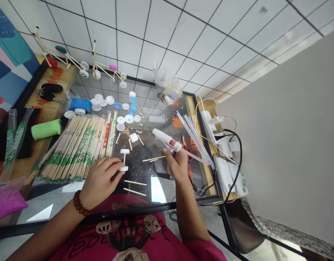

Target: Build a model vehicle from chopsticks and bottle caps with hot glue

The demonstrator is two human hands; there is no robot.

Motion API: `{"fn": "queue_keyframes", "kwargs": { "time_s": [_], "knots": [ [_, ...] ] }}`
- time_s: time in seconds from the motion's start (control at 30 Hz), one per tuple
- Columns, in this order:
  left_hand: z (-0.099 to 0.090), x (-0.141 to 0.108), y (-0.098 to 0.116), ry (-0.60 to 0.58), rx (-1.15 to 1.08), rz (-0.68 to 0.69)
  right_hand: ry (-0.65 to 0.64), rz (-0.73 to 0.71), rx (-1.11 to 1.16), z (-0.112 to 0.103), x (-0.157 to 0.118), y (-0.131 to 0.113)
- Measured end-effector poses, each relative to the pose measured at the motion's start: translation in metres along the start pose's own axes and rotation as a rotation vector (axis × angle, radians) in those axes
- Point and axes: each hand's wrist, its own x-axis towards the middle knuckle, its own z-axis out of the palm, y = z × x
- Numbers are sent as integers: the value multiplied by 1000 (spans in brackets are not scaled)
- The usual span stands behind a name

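At the far left, a bright green packet [46, 128] is laid beside a spread of wrapped chopsticks [77, 148]. Next to the chopsticks, the left hand [103, 177] is nearly closed, and the nearer cap of a two-capped stick piece [124, 159] is pinched between its thumb and fingers; whether the piece is lifted from the table [145, 168] cannot be told. Beyond it, loose caps [129, 119] are scattered, and two thin sticks [134, 182] are laid nearer the table's edge. Farther right, a white glue gun [165, 137] is gripped by the right hand [178, 163], its fingers wrapped around it, nozzle pointed leftward. Beside it, clear glue sticks [196, 139] are laid near white power strips [224, 172]
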Motion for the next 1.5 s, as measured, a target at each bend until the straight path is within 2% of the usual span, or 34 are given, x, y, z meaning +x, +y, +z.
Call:
{"fn": "queue_keyframes", "kwargs": {
  "time_s": [0.1, 0.17, 0.23, 0.5, 1.5],
  "knots": [
    [-1, 0, 2, -15, -16, -39, -131, -72, 35, -5, -30, -19],
    [-1, 0, 3, -12, -13, -41, -256, -137, -33, -5, -42, -30],
    [-2, 1, 4, -9, -8, -26, -300, -190, -124, -3, -47, -37],
    [-3, 2, 5, -16, -27, -16, -305, -271, -298, 7, -46, -39],
    [-2, -2, 6, -31, -36, -11, -287, -302, -338, 22, -49, -35]
  ]
}}
